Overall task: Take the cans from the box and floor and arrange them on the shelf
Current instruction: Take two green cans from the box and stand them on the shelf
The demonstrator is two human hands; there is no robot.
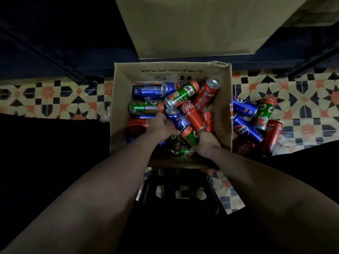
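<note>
- Reaching into the box [121, 85], your right hand [208, 143] grips a green can [190, 137]; left hand's [161, 127] grip: cannot tell.
- Floor cans [245, 129] remain; no can seen shelved.

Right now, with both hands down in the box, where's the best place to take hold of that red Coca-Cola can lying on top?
Take the red Coca-Cola can around the middle of its body, coming from above. It lies tilted on its side atop the pile in the box, so its upper side is exposed, while its lower end is crowded by the green can near the right hand.
</note>
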